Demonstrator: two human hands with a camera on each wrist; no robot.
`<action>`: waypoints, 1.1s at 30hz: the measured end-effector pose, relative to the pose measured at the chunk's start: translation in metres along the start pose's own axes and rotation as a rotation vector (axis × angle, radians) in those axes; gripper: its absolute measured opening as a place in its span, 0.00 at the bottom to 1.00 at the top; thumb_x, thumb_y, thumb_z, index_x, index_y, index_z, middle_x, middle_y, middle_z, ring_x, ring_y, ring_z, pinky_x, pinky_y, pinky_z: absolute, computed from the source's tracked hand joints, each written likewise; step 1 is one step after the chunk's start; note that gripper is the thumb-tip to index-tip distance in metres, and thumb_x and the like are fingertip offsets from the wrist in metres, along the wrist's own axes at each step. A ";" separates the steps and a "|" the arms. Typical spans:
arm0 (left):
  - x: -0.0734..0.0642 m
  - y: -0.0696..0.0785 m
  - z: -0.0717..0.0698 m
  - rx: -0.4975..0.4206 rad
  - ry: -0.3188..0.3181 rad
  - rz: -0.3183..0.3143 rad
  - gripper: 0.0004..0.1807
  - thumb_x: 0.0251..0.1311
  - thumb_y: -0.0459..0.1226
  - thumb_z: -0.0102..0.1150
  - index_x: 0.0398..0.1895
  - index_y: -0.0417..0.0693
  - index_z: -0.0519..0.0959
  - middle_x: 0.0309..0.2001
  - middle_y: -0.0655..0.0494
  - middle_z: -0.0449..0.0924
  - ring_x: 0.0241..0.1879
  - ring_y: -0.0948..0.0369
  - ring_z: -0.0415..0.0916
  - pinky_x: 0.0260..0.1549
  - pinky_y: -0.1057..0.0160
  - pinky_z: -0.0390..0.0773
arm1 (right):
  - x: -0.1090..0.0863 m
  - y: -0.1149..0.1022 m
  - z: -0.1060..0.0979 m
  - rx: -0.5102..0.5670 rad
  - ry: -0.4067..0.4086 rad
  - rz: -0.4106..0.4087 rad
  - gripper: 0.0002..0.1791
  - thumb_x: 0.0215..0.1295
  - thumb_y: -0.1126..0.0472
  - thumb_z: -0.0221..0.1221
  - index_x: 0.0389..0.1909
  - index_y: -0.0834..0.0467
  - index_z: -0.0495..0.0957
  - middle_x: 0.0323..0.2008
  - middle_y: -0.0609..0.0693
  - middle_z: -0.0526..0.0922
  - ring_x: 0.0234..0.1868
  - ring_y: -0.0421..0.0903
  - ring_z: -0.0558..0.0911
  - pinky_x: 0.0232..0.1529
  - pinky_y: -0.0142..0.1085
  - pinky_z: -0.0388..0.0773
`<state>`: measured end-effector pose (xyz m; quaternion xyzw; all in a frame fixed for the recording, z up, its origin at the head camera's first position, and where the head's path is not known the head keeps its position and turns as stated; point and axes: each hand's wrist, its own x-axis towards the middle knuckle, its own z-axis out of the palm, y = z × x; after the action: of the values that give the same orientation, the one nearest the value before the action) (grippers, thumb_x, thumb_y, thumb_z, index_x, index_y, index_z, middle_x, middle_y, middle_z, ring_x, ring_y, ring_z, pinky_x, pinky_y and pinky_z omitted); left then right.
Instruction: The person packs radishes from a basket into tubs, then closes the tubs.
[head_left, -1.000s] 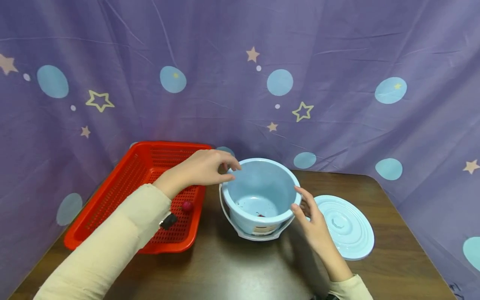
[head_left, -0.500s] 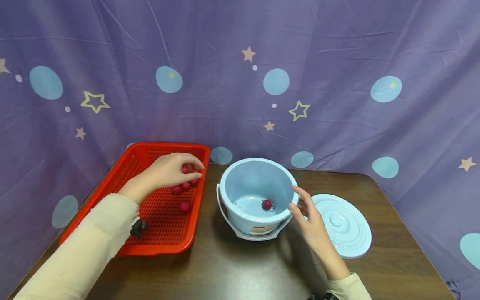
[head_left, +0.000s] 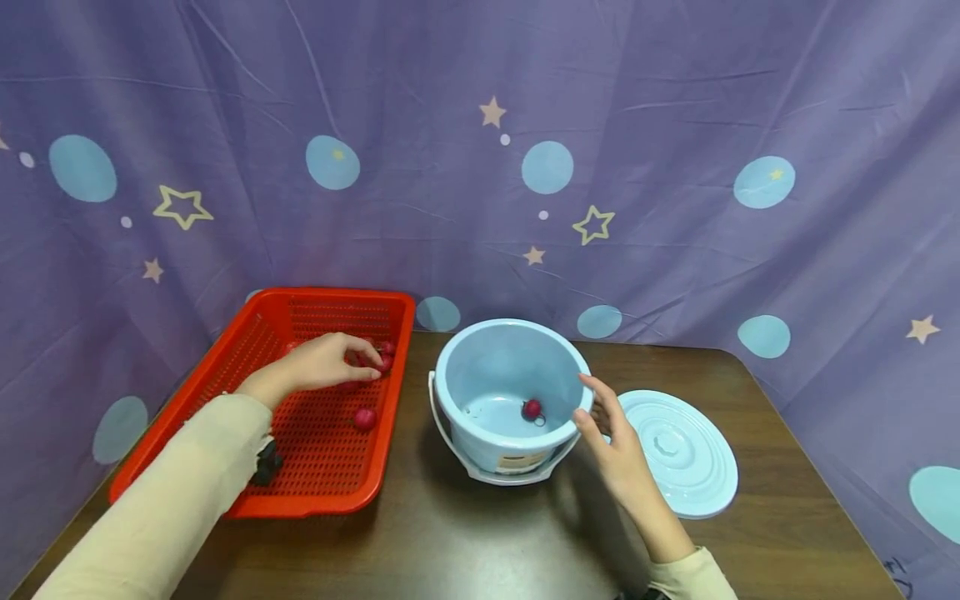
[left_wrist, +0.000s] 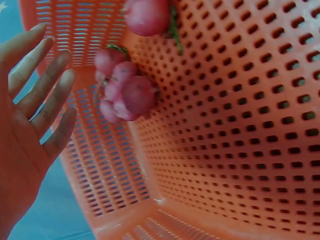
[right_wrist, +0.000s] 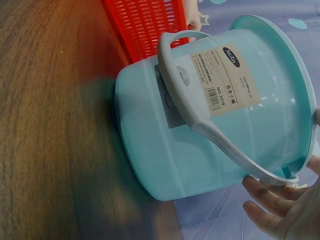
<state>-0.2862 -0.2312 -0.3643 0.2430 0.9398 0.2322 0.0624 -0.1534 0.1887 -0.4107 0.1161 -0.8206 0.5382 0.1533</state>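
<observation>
In the head view my left hand (head_left: 326,363) reaches down into a red perforated plastic basket (head_left: 395,421), over several small round red radishes (head_left: 386,363). The left wrist view shows its fingers spread, with a cluster of radishes (left_wrist: 125,92) beyond them and another radish (left_wrist: 147,16) apart. One loose radish (head_left: 364,419) lies near the basket's right wall. My right hand (head_left: 621,450) rests against the right rim of a light blue bucket (head_left: 480,442), fingers spread along its side. A single radish (head_left: 532,409) lies on the bucket's floor.
A round light blue lid (head_left: 678,454) lies flat on the wooden table (head_left: 480,542), right of the bucket. The bucket's handle (right_wrist: 220,140) hangs down at its front. A purple patterned curtain (head_left: 420,100) stands behind the table.
My left hand has moved left from above the bucket and down into the basket. The radish in the bucket now shows whole. My right hand stays at the bucket's rim.
</observation>
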 end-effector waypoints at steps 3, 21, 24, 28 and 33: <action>0.001 -0.006 0.005 -0.040 -0.011 0.005 0.10 0.60 0.46 0.68 0.43 0.55 0.87 0.48 0.53 0.83 0.41 0.58 0.76 0.45 0.55 0.73 | 0.000 -0.001 0.000 0.009 0.005 -0.004 0.27 0.73 0.63 0.55 0.71 0.52 0.65 0.55 0.60 0.79 0.54 0.50 0.78 0.51 0.30 0.72; -0.006 -0.015 0.026 -0.304 -0.367 -0.034 0.16 0.53 0.33 0.72 0.44 0.36 0.83 0.39 0.51 0.84 0.42 0.55 0.79 0.43 0.61 0.77 | -0.002 0.000 0.003 -0.002 0.006 0.004 0.26 0.73 0.63 0.54 0.71 0.51 0.65 0.52 0.60 0.80 0.52 0.46 0.78 0.50 0.37 0.74; -0.007 -0.015 0.027 -0.309 -0.383 -0.048 0.17 0.50 0.32 0.74 0.44 0.36 0.83 0.39 0.53 0.83 0.42 0.56 0.77 0.42 0.61 0.77 | -0.001 0.000 0.003 -0.004 0.013 -0.007 0.26 0.73 0.64 0.54 0.71 0.52 0.65 0.51 0.60 0.81 0.51 0.45 0.78 0.50 0.37 0.74; -0.007 -0.016 0.027 -0.335 -0.391 -0.013 0.17 0.48 0.27 0.74 0.43 0.34 0.82 0.37 0.51 0.82 0.40 0.54 0.78 0.39 0.62 0.78 | -0.001 -0.001 0.003 -0.005 0.025 -0.031 0.26 0.72 0.65 0.54 0.70 0.54 0.66 0.50 0.60 0.81 0.50 0.44 0.79 0.50 0.36 0.74; -0.008 -0.017 0.027 -0.303 -0.355 0.027 0.16 0.48 0.27 0.74 0.41 0.35 0.82 0.35 0.51 0.82 0.38 0.56 0.77 0.37 0.62 0.77 | -0.001 -0.002 0.002 -0.002 0.024 -0.039 0.26 0.73 0.65 0.54 0.70 0.53 0.66 0.50 0.59 0.81 0.50 0.44 0.78 0.49 0.32 0.73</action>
<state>-0.2800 -0.2371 -0.3962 0.2804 0.8652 0.3248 0.2594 -0.1515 0.1857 -0.4099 0.1254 -0.8168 0.5356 0.1737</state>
